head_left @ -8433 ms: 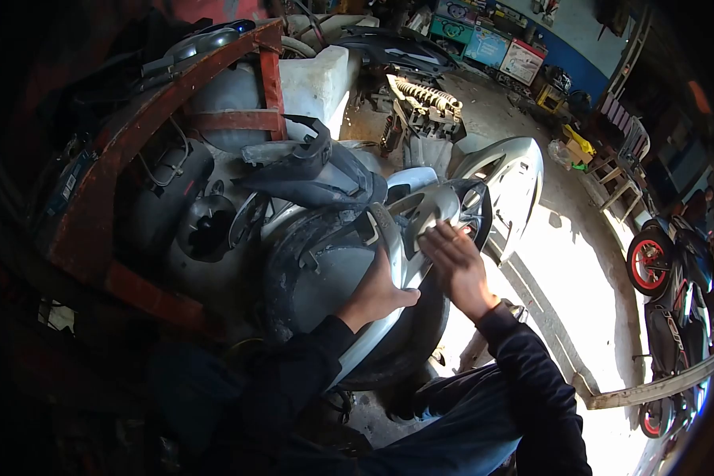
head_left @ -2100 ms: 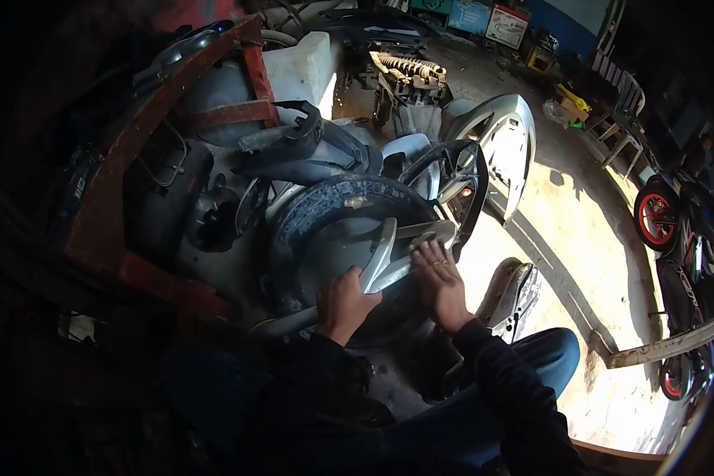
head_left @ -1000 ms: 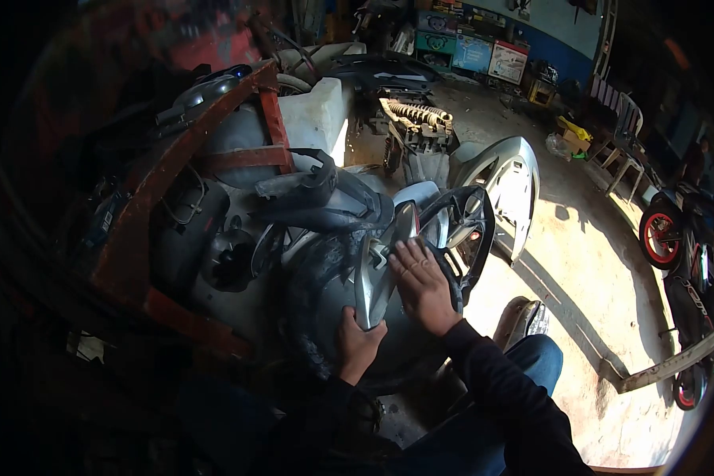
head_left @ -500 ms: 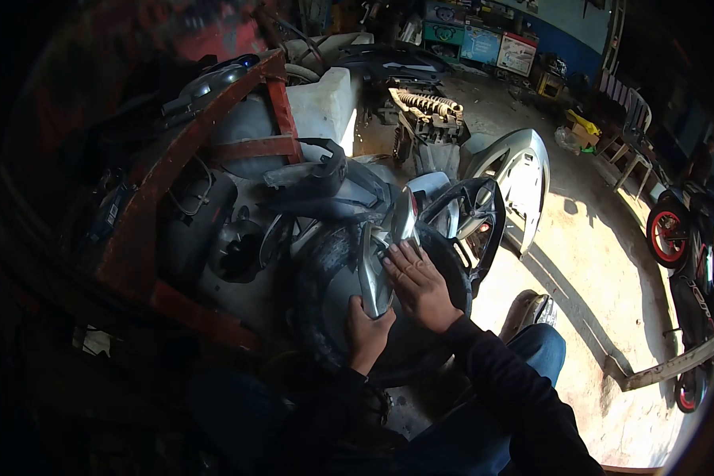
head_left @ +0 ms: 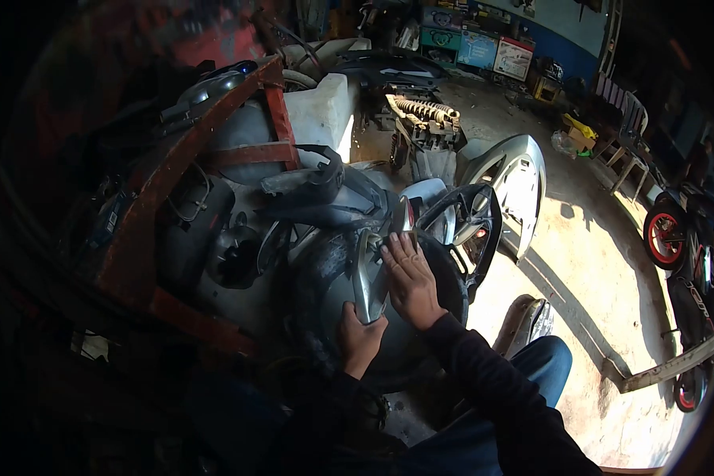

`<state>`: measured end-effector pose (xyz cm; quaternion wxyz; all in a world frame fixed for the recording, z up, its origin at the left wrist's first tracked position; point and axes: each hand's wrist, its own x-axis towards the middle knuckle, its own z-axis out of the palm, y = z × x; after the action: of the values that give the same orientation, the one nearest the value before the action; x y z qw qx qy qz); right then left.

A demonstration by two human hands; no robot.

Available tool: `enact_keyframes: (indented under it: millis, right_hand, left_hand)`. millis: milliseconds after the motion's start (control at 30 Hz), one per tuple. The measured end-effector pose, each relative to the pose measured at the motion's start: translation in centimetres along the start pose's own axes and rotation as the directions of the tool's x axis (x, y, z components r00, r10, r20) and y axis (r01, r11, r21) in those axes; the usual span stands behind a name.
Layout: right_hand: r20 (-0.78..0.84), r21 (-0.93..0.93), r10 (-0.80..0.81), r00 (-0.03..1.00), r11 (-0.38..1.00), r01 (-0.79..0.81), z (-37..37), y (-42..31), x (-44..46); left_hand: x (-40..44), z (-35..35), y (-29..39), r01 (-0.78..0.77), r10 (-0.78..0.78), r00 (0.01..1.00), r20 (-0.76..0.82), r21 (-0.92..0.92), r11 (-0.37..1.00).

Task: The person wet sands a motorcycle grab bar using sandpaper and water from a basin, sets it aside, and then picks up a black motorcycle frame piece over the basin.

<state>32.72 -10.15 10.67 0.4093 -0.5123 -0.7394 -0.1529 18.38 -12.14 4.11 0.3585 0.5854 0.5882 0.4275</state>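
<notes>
A silver motorcycle fairing panel (head_left: 365,279) stands tilted above a round black tub (head_left: 313,297). Its lower end is gripped by my left hand (head_left: 360,337), thumb on the near side. My right hand (head_left: 410,278) lies against the panel's right side, with fingers stretched out and close together; whether something thin is under the palm is hidden. Just beyond my right fingertips a small red and silver part (head_left: 407,214) shows. Behind the tub rests a dark plastic fairing piece (head_left: 341,198), and to the right a black frame-like part (head_left: 480,230).
A large silver fairing (head_left: 525,178) stands right of a shock absorber with a pale spring (head_left: 424,109). On the left is a red metal frame (head_left: 178,170) before a dark cylinder (head_left: 194,226). A motorcycle with a red wheel (head_left: 664,238) is at far right, near a chair (head_left: 631,131).
The panel was held lower and flatter two seconds ago and now stands more upright. In the last half second my right hand has moved slightly along its side; my left hand keeps its grip.
</notes>
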Motion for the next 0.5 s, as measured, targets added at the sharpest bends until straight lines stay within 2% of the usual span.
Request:
enact_keyframes:
  millis: [100,200,267,500]
  right_hand:
    - [0.043,0.065,0.018,0.999,0.998,-0.021,-0.3,0.5,2.6]
    - [0.006,0.061,-0.024,1.0,0.998,0.023,0.8,-0.6,1.9]
    - [0.062,0.064,-0.045,0.997,0.997,0.041,1.2,-0.9,1.0]
    - [-0.017,0.029,-0.029,0.999,0.999,0.029,1.4,-0.8,2.7]
  left_hand:
    - [0.2,-0.5,0.0,0.058,-0.058,0.998,0.004,-0.092,0.994]
    - [0.6,-0.9,0.0,0.034,-0.038,0.999,-0.032,-0.126,0.991]
    - [0.7,-0.9,-0.2,0.025,-0.031,0.999,-0.029,-0.184,0.983]
    - [0.9,-1.2,-0.5,0.008,-0.013,1.0,-0.026,-0.176,0.984]
